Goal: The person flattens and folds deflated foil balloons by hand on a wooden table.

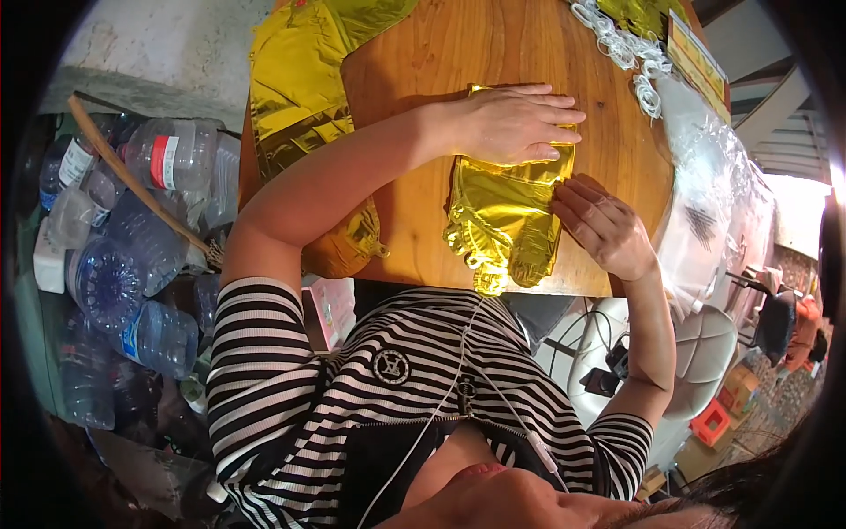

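A gold foil balloon (498, 203), flat and folded over, lies near the front edge of the wooden table (405, 185). My left hand (520, 123) rests palm down across its far part, fingers stretched out and apart. At its right edge my right hand (606, 225) has its fingers curled and pressed together on the foil; the thumb is mostly hidden. The balloon's crinkled near end reaches the table's front edge. Under and beyond my left forearm lie more gold foil balloons (300, 70), spread along the table's left side.
White string loops (621, 44) and a printed card (698, 62) lie at the far right. Clear plastic bags (705, 203) cover the table's right edge. Empty plastic bottles (132, 256) and a wooden stick (132, 176) crowd the left. A pale padded chair (705, 361) stands right.
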The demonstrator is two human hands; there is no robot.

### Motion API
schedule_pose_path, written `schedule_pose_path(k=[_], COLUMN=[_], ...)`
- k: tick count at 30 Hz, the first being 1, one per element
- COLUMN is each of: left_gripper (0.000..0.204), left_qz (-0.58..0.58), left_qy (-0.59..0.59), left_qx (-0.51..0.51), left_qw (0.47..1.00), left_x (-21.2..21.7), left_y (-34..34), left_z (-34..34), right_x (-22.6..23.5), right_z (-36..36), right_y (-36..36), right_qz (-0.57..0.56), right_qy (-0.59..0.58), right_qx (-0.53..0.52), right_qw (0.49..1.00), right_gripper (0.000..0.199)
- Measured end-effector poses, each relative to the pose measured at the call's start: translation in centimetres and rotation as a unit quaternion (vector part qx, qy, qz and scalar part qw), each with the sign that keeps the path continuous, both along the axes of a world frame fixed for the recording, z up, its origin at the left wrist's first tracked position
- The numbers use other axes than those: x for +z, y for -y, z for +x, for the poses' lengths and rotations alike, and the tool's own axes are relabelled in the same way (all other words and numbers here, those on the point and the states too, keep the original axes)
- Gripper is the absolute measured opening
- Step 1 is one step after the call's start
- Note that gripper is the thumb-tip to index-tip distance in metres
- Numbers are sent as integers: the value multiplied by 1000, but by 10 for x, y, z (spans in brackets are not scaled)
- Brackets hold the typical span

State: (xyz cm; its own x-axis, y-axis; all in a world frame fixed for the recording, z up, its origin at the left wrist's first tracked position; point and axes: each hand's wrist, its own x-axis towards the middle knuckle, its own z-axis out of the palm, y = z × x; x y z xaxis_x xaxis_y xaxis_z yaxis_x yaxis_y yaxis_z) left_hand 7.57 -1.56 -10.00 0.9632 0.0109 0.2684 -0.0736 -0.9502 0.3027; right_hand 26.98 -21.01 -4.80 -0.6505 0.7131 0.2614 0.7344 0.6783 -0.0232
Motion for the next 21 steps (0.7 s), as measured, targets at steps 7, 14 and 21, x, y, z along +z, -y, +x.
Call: schedule_pose_path(k=[7,14,21], left_gripper=[48,48,50], left_qz=[25,14,24], left_qy=[6,14,-12], left_qx=[4,3,12], left_qw=[1000,1000,1000], left_x=[2,4,8], left_y=[3,4,4], left_z=[1,-4,-3], right_x=[3,1,2], right_z=[0,-6,-7], right_y=[0,1,-3], right_qz=[-15,-29,-40], right_qy=[-20,-80,-103], right_qx=[-10,-69,-73], right_qw=[1000,994,991], right_gripper=[33,23,30])
